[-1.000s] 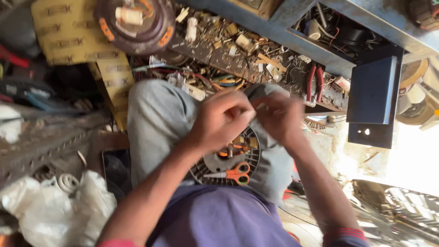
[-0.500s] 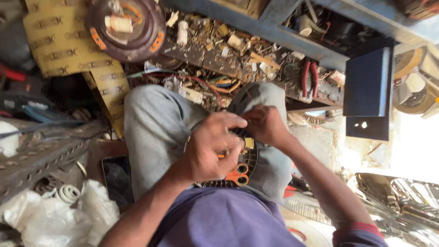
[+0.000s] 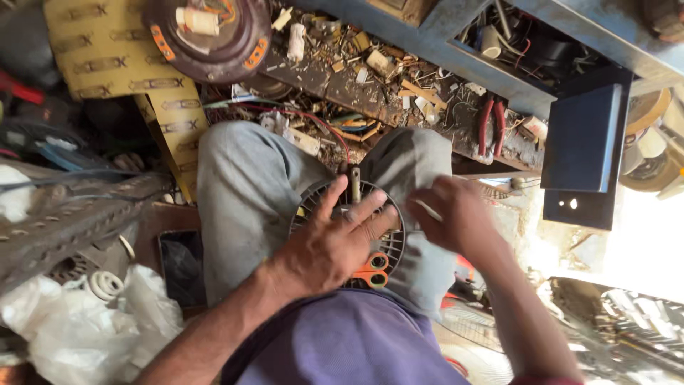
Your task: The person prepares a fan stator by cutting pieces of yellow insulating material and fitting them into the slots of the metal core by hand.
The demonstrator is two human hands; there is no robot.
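Here, the person is sitting with a round grey slotted fan-motor housing [image 3: 349, 228] resting in the lap between the knees, its short metal shaft [image 3: 355, 184] sticking out at the far edge. The left hand [image 3: 335, 246] is lying flat on the face of the housing, fingers spread wide and pressing down, holding nothing but the housing itself. To do this well, I judge that the palm should be keeping the housing pinned against the legs so it is not rocking or sliding, with the fingers staying off the shaft. Under that hand, orange-handled scissors [image 3: 372, 269] are showing at the near edge of the housing. Moving right, the right hand [image 3: 456, 217] is hovering just beside the housing's right rim, over the grey trouser knee, fingers curled loosely inward; a thin pale sliver seems to be sticking out near the fingertips, but I cannot tell whether it is being pinched. The housing is thus lying directly beneath the left hand and just left of the right one. Further right, red-handled pliers [image 3: 491, 125] are lying on the littered bench.
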